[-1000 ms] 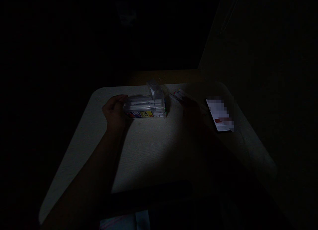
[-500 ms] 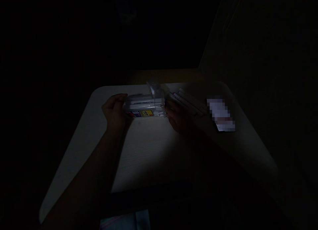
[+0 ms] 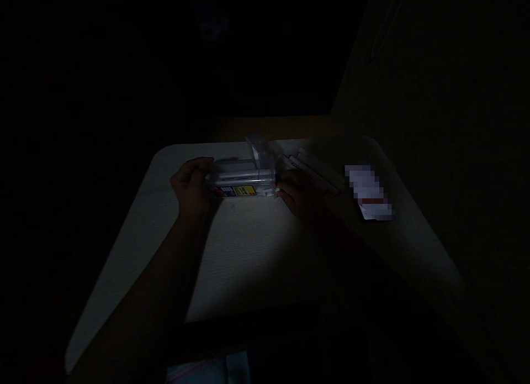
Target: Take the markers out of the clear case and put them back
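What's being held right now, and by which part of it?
The left hand holds a clear plastic box by its left end. The right hand is at the box's right end, but the dim light hides whether it grips.

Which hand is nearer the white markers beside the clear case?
Right. The right hand sits just beside the white markers; the left hand is across the clear plastic case from them.

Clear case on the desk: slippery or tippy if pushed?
The clear case is probably slippery: its smooth plastic walls show glare, so gripping both ends, as the left hand and right hand do, seems wise. The raised lid may make it top-heavy and apt to tip. Weight is hard to judge.
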### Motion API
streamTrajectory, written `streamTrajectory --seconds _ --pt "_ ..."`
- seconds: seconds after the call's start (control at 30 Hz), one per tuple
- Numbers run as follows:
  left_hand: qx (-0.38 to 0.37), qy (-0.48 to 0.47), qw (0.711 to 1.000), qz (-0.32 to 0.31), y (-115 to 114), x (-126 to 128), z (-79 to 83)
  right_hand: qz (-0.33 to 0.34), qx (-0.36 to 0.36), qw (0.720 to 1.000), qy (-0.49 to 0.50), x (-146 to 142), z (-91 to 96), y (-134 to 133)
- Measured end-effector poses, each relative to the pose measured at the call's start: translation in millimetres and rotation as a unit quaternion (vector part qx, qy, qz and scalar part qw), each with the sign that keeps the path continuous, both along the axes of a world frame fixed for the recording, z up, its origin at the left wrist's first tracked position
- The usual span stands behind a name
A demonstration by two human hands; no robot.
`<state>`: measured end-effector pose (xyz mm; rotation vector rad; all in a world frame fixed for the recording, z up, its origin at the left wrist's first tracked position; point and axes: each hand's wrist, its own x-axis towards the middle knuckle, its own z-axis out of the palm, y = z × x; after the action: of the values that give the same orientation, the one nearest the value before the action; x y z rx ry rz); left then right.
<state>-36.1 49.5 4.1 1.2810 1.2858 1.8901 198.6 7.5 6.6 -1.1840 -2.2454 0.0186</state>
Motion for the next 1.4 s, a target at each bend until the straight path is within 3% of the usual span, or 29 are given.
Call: streamTrajectory --seconds 0.43,0.8,0.9,1.03,1.17,1.4 --pt "0.001 0.005 1.000 -0.004 4.0 -5.5 -6.4 -0.046 -0.022 0.999 -0.016 23.6 12.8 -0.2" --pt "0.009 -0.025 1.000 -0.011 1.2 0.3 -1.9 -0.010 -0.110 0.994 0.003 19.5 14.9 -1.4" --pt "0.010 -0.018 1.000 -0.013 1.9 -0.9 -3.4 -0.013 -0.098 0.995 0.009 31.7 13.7 0.8" --pt "-0.002 -0.016 1.000 -0.010 2.7 -2.4 -4.7 -0.049 -0.057 0.995 -0.066 42.5 12.2 3.7" --pt "0.006 -0.005 1.000 -0.006 3.5 -4.0 -5.7 -0.056 -0.034 0.994 -0.087 31.1 19.2 -2.4" --pt "-0.003 0.001 1.000 -0.001 5.2 -4.9 -6.6 -0.017 -0.067 0.995 -0.071 6.4 21.9 -10.1"
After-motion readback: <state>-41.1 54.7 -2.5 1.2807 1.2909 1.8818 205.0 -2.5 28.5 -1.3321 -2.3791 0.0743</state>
